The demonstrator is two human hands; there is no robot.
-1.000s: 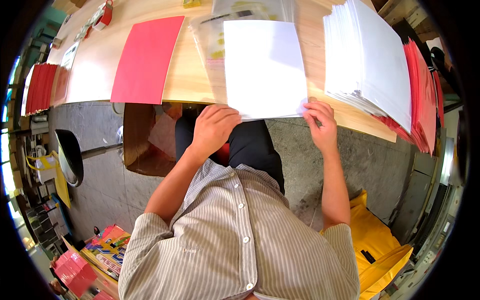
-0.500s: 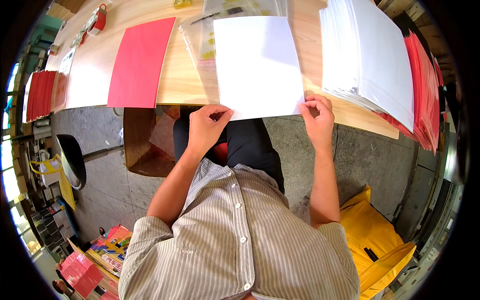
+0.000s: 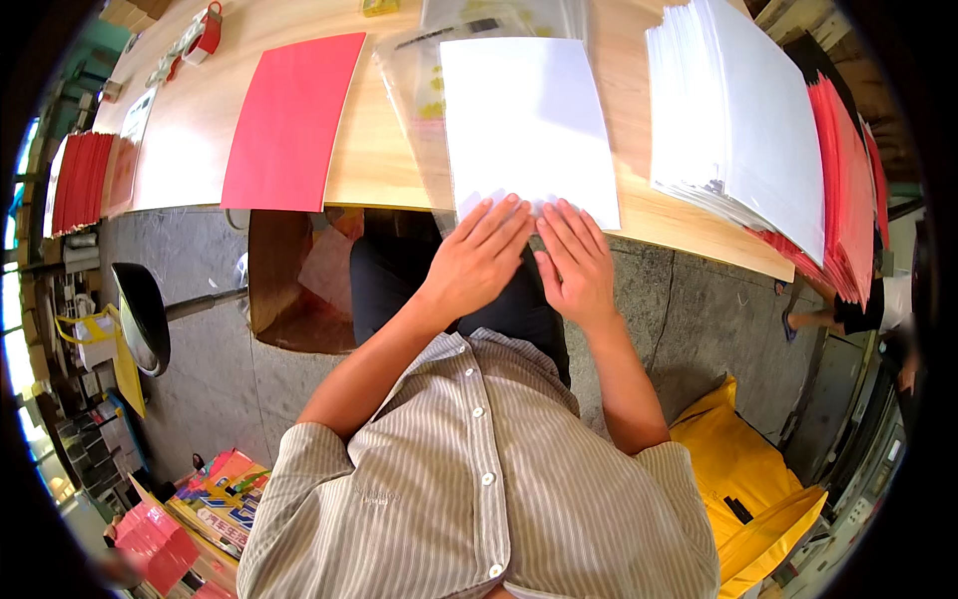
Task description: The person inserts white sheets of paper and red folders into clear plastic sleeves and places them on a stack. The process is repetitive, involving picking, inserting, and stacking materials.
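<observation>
Resting my left hand (image 3: 483,255) and right hand (image 3: 579,262) flat, fingers loosely together and pinching nothing, on the white sheet (image 3: 527,125) at the front edge of the table (image 3: 389,183), I risk skewing it: uneven pressure might slide it over the clear plastic sleeves (image 3: 417,98) beneath. Below, an open cardboard box (image 3: 273,268) holds something pinkish (image 3: 327,268); its other contents I can't make out.

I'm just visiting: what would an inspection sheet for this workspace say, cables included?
Surface: wooden table, pale, glare at left.
Job's things: white sheet at the near edge; red sheet to its left; white stack to its right.
Clutter: clear bags partly behind the white sheet; red roll at far left.
Hands: left hand and right hand, fingers extended over the white sheet's near end.
Cables: nothing seen.
Surroundings: brown carton, yellow bag.
</observation>
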